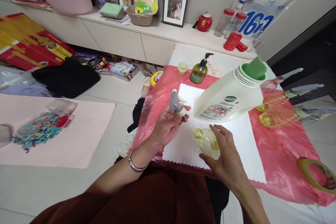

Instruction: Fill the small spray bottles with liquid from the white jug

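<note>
My left hand (170, 123) grips a grey and cream pump head (176, 103), its thin clear tube pointing down to the right. In my right hand (225, 147) is a small see-through yellowish bottle (207, 142), tilted, with its uncapped mouth facing the tube. The tube's tip lies close to the mouth; I cannot tell if it is inside. Just beyond stands a large white jug (223, 92), with a green cap (256, 68) resting in its open neck. A white scalloped sheet (181, 148) lies under both hands.
Red plastic film (278, 143) covers the table. A green pump bottle (198, 72) and a small cup (183, 68) stand at the back. Several long-nozzled bottles (270, 119) lie at right, near a tape roll (317, 175). A pink-topped table (86, 136) with colourful bits is at left.
</note>
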Demonstrator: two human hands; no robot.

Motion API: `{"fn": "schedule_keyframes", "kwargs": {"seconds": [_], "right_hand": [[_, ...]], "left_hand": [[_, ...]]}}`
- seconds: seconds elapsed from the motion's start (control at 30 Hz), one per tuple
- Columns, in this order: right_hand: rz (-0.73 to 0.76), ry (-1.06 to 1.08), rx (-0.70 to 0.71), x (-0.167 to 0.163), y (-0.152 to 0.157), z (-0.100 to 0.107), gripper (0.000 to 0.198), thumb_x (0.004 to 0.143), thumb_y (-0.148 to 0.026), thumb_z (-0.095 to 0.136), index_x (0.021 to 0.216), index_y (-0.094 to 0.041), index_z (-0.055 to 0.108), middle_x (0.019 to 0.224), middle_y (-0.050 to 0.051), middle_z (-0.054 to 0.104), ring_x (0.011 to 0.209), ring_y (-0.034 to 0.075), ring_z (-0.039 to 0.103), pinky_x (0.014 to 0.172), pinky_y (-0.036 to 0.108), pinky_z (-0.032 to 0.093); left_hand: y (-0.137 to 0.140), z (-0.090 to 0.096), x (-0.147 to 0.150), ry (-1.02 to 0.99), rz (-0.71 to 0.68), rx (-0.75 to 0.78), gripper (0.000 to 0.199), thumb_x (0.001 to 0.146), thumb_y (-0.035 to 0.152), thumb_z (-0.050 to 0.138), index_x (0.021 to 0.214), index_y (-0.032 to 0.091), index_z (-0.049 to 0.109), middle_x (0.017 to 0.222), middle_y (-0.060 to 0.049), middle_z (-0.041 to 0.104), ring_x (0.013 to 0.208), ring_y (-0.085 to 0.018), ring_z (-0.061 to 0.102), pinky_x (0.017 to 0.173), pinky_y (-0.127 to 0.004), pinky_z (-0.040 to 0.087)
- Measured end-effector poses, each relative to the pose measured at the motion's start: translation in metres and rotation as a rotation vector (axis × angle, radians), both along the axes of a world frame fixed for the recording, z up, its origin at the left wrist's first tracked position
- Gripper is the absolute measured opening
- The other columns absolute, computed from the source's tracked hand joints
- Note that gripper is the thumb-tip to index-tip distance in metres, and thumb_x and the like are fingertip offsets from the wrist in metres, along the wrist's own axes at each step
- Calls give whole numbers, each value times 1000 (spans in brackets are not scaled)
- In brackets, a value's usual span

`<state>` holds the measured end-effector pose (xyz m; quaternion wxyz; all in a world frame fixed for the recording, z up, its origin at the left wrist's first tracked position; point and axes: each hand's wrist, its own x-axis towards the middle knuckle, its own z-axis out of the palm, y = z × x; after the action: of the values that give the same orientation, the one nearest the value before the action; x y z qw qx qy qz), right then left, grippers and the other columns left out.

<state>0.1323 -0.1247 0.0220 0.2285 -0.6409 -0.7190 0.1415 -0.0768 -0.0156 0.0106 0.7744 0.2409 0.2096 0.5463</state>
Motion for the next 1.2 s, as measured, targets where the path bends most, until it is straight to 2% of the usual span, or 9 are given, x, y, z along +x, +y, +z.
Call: {"fn": "schedule_keyframes", "kwargs": {"seconds": [0.1,0.23,0.33,0.53,0.8,0.97,1.2], "right_hand": [[-13,91,-31,-7,0,2,70,92,-41,62,156,-30,36,144,9,40,128,27,48,99,44,55],[-12,192,-14,-13,-1,2,69,94,-43,66,155,-29,37,141,7,46,128,24,49,105,43,52],[-28,249,1,-15,-2,-1,70,95,-47,68,154,-27,38,141,8,48,127,25,51,102,42,54],[-23,257,52,-15,-4,-6,66,97,-52,67,151,-24,43,139,10,51,124,28,54,99,47,55],[4,267,149,-18,-5,-5,63,100,-46,67,153,-23,42,140,11,50,125,27,53,99,44,55],[-2,291,185,-20,-5,-7,63,99,-43,68,153,-23,43,139,11,51,123,28,54,99,44,54],[15,319,208,-22,-4,-11,65,98,-43,70,154,-24,43,139,10,51,122,27,54,99,44,53]], "left_hand": [[-10,-2,9,26,-28,55,36,71,30,94,98,20,74,105,-3,77,81,-14,68,83,-31,51],[-19,-7,16,54,-40,79,31,74,30,92,97,21,73,108,-4,76,89,-15,65,86,-32,47],[-21,-9,18,58,-55,92,31,75,31,91,98,21,73,106,-4,76,93,-16,64,87,-32,45],[-23,-9,18,72,-75,66,34,73,35,92,97,20,73,104,-6,75,94,-20,65,89,-35,43],[-26,-8,21,41,-100,40,36,74,34,92,102,22,73,105,-5,76,96,-21,67,91,-36,43],[-26,-7,21,20,-100,51,38,74,34,92,104,22,74,107,-5,76,106,-23,68,98,-37,42],[-29,-6,22,29,-136,52,37,75,36,91,104,22,73,105,-4,76,106,-23,68,98,-39,44]]}}
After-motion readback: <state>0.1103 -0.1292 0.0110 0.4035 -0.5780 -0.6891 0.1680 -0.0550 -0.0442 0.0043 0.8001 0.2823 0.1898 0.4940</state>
